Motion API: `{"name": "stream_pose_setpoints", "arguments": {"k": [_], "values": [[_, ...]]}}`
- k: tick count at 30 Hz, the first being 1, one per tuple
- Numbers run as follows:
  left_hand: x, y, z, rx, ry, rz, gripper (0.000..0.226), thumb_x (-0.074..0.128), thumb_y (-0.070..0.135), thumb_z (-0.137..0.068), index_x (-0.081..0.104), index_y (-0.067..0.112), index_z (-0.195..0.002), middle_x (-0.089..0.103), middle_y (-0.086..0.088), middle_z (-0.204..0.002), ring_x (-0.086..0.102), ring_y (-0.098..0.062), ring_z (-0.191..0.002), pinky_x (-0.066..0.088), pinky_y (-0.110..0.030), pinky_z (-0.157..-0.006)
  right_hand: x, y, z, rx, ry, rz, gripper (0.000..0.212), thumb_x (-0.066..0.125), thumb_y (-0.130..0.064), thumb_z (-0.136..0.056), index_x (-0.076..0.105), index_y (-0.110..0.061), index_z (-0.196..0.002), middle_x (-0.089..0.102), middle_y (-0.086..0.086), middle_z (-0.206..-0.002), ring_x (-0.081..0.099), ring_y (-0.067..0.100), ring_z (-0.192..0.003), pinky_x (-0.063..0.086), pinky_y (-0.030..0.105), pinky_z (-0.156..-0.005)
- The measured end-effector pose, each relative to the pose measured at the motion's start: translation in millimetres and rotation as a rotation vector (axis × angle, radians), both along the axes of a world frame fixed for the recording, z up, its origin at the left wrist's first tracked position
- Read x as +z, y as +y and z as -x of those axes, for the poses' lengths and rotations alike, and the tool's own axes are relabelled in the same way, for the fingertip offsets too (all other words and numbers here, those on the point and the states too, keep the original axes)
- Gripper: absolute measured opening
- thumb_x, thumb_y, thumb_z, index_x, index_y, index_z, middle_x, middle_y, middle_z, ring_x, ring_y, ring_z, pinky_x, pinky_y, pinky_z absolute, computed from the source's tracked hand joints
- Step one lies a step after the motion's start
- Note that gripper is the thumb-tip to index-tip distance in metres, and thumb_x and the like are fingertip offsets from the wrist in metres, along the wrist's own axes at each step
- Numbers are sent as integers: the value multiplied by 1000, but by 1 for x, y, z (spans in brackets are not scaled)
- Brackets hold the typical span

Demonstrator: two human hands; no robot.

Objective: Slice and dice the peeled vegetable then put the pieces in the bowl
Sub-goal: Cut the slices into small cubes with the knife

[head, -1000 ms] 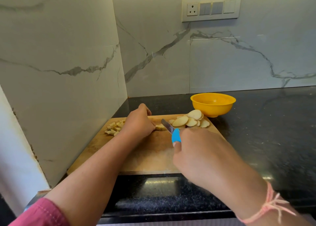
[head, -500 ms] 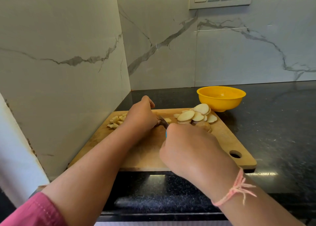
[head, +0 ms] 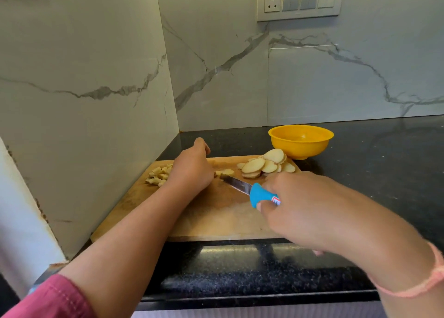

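Note:
A wooden cutting board point(head: 211, 216) lies on the black counter. Round pale vegetable slices point(head: 266, 164) are piled at its far right, and a heap of diced pieces point(head: 159, 174) lies at its far left. My left hand point(head: 192, 167) rests curled over a few cut pieces point(head: 224, 172) in the middle of the board. My right hand point(head: 302, 207) grips the blue handle of a knife point(head: 260, 195), whose blade point(head: 236, 184) points left with its tip at those pieces. The yellow bowl point(head: 300, 141) stands empty just behind the board's right end.
Marble walls close the corner at the left and back. A socket and switch plate point(head: 299, 1) is high on the back wall. The black counter point(head: 384, 164) stretches to the right of the bowl, and its front edge runs just below the board.
My right hand has drawn back toward the right, so the knife's blue handle and blade show again. The view has tilted up slightly. My left hand has stayed on the pieces.

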State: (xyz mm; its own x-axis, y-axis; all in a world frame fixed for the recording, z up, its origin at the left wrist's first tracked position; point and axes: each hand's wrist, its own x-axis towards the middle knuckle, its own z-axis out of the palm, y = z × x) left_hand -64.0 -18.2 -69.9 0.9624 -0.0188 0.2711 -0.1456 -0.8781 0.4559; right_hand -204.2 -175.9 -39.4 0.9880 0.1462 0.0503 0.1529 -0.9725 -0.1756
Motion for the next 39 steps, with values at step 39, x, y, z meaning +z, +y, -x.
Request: {"name": "stream_pose_setpoints", "arguments": {"k": [39], "values": [[11,-1,5,-134,-44,-186,28,50,13,-95,63,22,-118,62,2,-118,55,-13,-95,44,-21,-76,-36,-23,-28,-62,-155,-498,27,42,-40,-96,57,-26,-114,53,-6,-69,54,12,-62,56,39,-64]]}}
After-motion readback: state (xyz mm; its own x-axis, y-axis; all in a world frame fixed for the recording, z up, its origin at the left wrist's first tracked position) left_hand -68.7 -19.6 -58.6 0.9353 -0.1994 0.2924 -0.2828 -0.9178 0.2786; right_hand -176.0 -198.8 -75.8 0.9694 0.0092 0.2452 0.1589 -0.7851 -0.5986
